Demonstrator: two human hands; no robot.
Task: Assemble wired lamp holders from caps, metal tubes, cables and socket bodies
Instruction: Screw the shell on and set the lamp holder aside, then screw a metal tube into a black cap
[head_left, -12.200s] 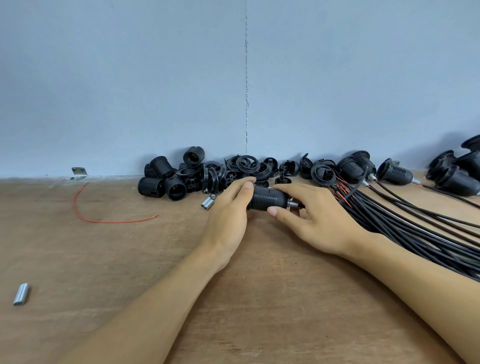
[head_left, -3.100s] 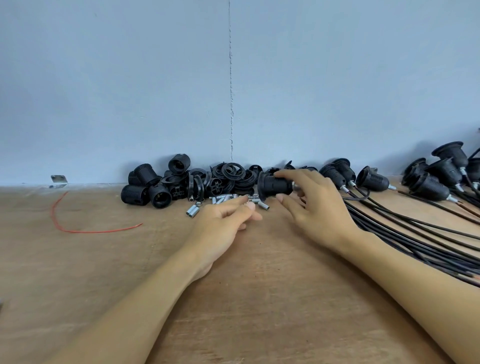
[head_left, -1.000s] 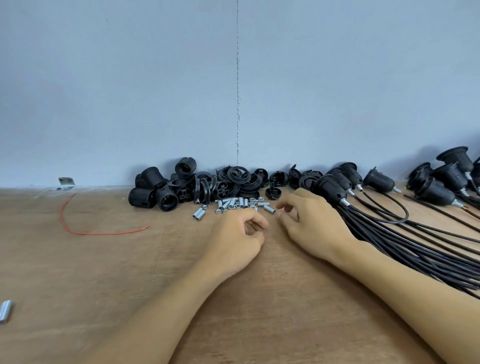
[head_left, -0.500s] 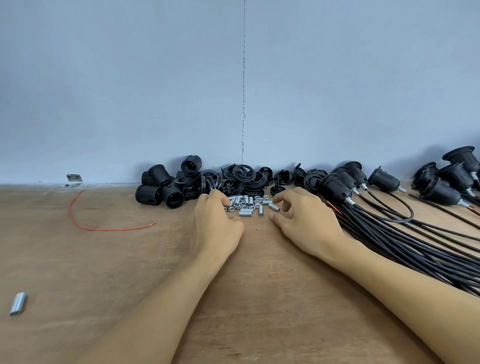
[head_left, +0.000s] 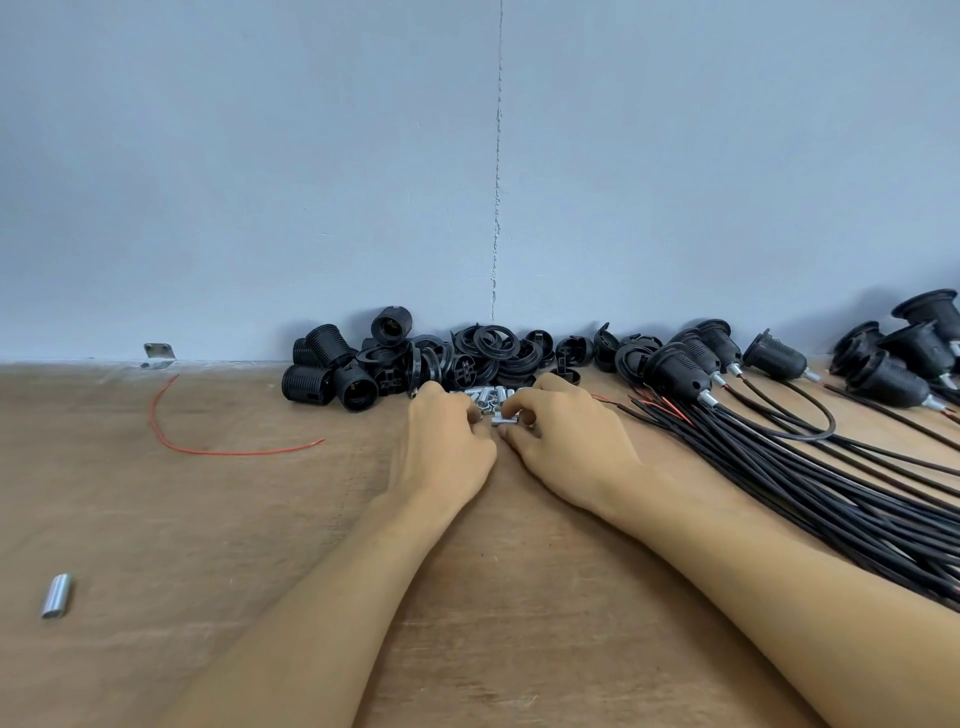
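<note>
A handful of finished holders (head_left: 675, 371) sit at the bench's (head_left: 208, 519) back edge on the right, cables (head_left: 779, 467) trailing to the right edge. Plenty of loose socket bodies (head_left: 322, 374) and caps (head_left: 488, 353) are left at back centre. The hands meet at the metal tubes (head_left: 488, 397) there. The right hand (head_left: 566, 447) looks to pinch one. The left hand (head_left: 441, 447) is curled, can't tell if it's holding anything.

Cables (head_left: 810, 499) cut by right edge; metal tubes (head_left: 488, 397) partly hidden, count unclear.

You've got a loose red wire (head_left: 208, 451) curled on the desk's (head_left: 156, 519) left side, plus a small metal bracket (head_left: 157, 352) at the back edge against the blue wall (head_left: 260, 182).
</note>
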